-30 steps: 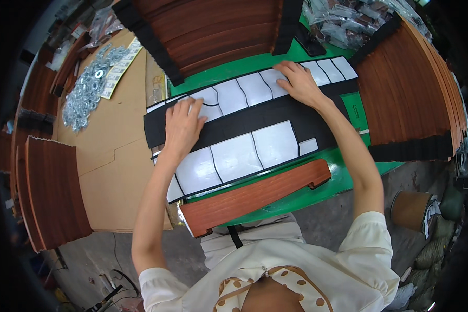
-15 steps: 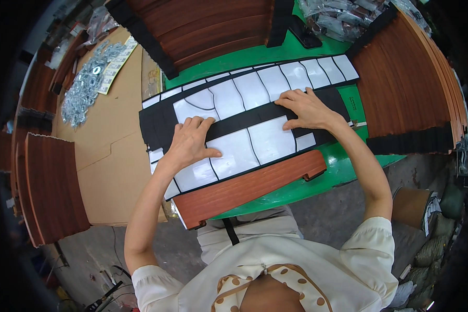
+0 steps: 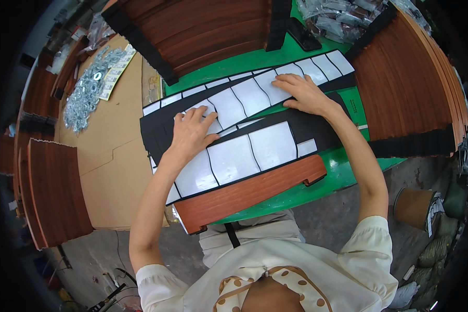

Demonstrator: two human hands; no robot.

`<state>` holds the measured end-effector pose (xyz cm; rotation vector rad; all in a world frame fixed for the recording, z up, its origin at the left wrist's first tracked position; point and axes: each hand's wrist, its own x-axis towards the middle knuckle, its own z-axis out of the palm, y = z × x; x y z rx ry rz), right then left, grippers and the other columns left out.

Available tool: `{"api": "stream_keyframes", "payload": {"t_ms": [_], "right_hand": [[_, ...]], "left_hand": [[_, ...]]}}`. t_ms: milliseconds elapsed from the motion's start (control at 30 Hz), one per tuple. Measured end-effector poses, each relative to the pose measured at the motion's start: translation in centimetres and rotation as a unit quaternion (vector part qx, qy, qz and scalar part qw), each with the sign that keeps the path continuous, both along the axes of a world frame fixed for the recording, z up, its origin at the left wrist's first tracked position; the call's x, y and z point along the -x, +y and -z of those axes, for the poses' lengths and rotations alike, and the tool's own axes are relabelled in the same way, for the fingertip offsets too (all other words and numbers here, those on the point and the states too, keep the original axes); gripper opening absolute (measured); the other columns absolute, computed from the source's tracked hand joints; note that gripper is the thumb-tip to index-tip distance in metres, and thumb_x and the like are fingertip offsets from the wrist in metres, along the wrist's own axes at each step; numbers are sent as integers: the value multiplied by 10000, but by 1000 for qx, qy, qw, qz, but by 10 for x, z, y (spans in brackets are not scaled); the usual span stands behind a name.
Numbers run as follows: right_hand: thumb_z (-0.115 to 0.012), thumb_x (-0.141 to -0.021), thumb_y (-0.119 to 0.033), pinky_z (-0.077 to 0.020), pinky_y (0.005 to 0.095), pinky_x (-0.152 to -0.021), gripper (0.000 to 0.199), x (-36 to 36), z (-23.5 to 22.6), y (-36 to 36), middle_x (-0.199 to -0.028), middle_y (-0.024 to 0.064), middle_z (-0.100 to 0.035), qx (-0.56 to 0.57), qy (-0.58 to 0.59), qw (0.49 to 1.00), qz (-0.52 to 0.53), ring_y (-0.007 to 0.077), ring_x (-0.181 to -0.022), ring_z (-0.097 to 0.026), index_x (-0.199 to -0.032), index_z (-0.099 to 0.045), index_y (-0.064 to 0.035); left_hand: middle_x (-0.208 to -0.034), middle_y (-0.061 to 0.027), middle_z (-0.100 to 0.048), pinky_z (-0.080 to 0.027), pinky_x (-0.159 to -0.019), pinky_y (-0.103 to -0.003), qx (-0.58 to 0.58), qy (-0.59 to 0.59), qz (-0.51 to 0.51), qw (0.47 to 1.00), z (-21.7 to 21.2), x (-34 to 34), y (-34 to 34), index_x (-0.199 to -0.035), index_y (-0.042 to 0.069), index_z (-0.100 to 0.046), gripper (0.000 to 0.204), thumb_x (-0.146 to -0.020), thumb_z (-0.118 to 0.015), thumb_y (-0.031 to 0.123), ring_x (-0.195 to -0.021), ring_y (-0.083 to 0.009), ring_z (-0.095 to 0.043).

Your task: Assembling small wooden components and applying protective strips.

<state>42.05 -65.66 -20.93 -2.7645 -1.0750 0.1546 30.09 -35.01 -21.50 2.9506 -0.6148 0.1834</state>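
Observation:
A black strip with several white glossy patches [image 3: 239, 101] lies slantwise across the worktable. My left hand [image 3: 195, 130] rests at its left end, fingers spread over the white patches, thumb pointing toward a nearer patched strip [image 3: 234, 158]. On the right, my right hand [image 3: 308, 96] lies on the strip's near edge with its fingers stretched and its thumb apart. Neither hand is wrapped round anything. Between the two strips a wedge of green and black surface shows. A reddish-brown wood-grain board [image 3: 255, 192] lies along the near side. Another patched strip [image 3: 190, 93] shows partly at the back.
Stacked wood-grain boards with black edges stand at the back [image 3: 213, 36], right [image 3: 400, 88] and left [image 3: 57, 192]. A heap of metal washers [image 3: 88, 88] sits on cardboard [image 3: 109, 166]. A black phone-like object [image 3: 302, 34] and plastic-wrapped pieces [image 3: 338, 23] are at the back.
The middle patched strip has shifted away from me on its right side, baring a wedge of green. My right hand has moved slightly away with it; my left has moved little.

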Motion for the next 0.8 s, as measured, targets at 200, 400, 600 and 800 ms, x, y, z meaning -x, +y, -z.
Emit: {"api": "stream_keyframes", "payload": {"t_ms": [200,400,600,800], "right_hand": [[-708,-763,-240,-304,621,-1008,535,-21,9,11,-1350,44,-452,23,12,999,-35,247,-1278,-387,-1256,-514,-162],[-608,-849,-336,-300,618,-985,417,-51,28,34,-1269,76,-509,-91,-3,995,-30,273,-1225,-438,-1202,-561,-119],[-485,-916,-417,-296,627,-987,443,-64,32,85,-1225,113,-513,-49,56,997,19,343,-1206,-435,-1235,-548,-115],[-505,-901,-424,-301,600,-987,390,-51,23,71,-1181,111,-524,-21,137,990,14,325,-1191,-443,-1135,-623,-135]], "left_hand": [[-1137,-79,-584,-385,-859,-441,-75,-41,16,996,7,-18,12,-1106,123,-598,371,-763,-693,228,-1033,-239,-554],[-1191,-116,-565,-393,-902,-473,72,8,-46,996,-4,-47,26,-1176,95,-570,387,-838,-617,278,-1090,-281,-534],[-1202,-144,-536,-353,-961,-534,10,74,-171,982,23,-81,37,-1256,65,-519,563,-898,-454,494,-1149,-321,-474],[-1146,-146,-545,-381,-908,-471,2,140,-139,980,2,-61,24,-1202,51,-559,446,-906,-504,380,-1104,-311,-501]]}}
